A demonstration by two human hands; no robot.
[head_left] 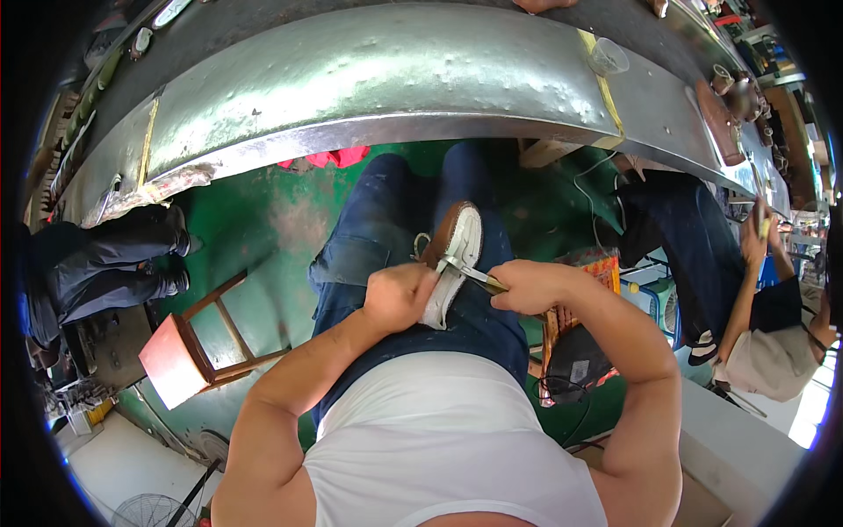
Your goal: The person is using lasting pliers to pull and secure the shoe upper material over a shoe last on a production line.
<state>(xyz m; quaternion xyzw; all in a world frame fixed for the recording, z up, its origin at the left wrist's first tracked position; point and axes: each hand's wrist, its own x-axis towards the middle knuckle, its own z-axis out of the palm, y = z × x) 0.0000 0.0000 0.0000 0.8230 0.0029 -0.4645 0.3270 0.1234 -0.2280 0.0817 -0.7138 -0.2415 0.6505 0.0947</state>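
A brown shoe (446,230) with a whitish underside rests sole-up over my lap, its toe pointing away from me. My left hand (399,297) is closed around the shoe's left side near the heel. From the right, my right hand (527,286) grips the handle of steel pincers (471,272). The metal head of the pincers lies across the middle of the shoe's underside and appears to touch it. Their jaws are too small to make out. A short loop of lace or cord shows at the shoe's left edge.
A metal-covered bench (369,75) curves across ahead of my knees, with a clear plastic cup (608,57) on it. A wooden stool (189,360) stands at left. A black bag (575,362) sits at right. Other people sit on both sides; a co-worker's hands (757,235) are at far right.
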